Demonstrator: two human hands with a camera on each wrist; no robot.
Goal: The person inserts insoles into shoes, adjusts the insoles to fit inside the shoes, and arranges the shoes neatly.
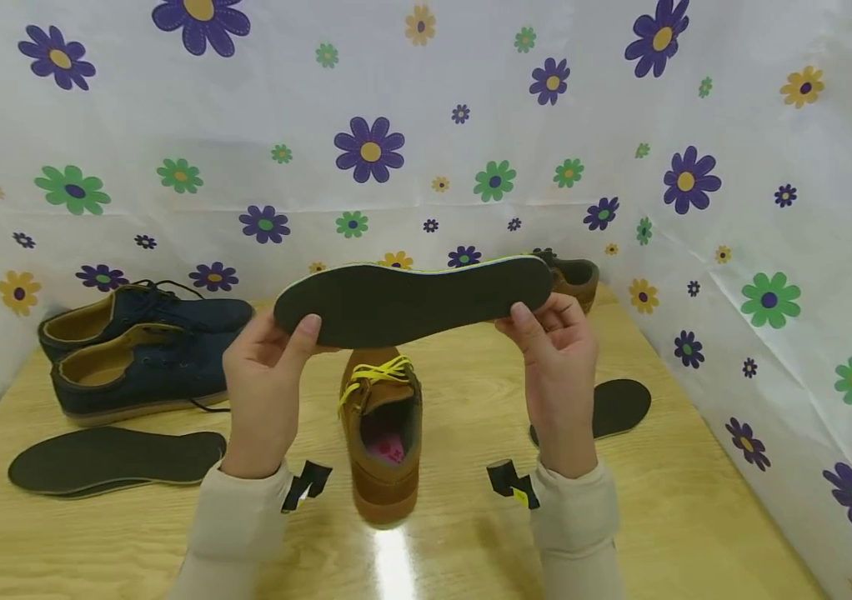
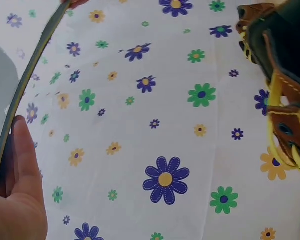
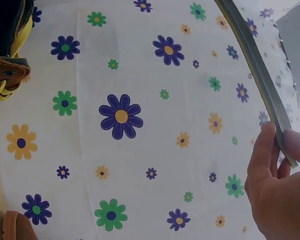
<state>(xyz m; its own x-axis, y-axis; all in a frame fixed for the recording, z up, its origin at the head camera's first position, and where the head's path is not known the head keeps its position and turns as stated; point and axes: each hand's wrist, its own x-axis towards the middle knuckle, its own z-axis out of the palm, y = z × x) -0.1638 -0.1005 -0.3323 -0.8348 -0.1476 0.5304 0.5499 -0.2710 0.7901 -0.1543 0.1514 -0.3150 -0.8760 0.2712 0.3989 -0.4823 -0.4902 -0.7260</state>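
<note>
A dark insole point(image 1: 411, 304) is held up sideways between both hands, its black face toward the head camera. My left hand point(image 1: 268, 383) pinches the wider end, thumb in front and fingers behind. The narrower end is pinched the same way by my right hand point(image 1: 557, 367). Both wrist views show the insole edge-on, with the left hand point(image 2: 20, 190) and the right hand point(image 3: 275, 185) at its ends. Below it on the table stands a brown shoe point(image 1: 384, 492) with yellow laces, its heel toward me and something pink inside.
Two navy shoes point(image 1: 141, 358) stand at the left, with stacked dark insoles point(image 1: 111, 460) before them. Another dark insole point(image 1: 624, 406) lies at the right, partly behind my right wrist. A second brown shoe point(image 1: 579, 279) is at the back right. Flowered cloth point(image 1: 456, 83) walls the table.
</note>
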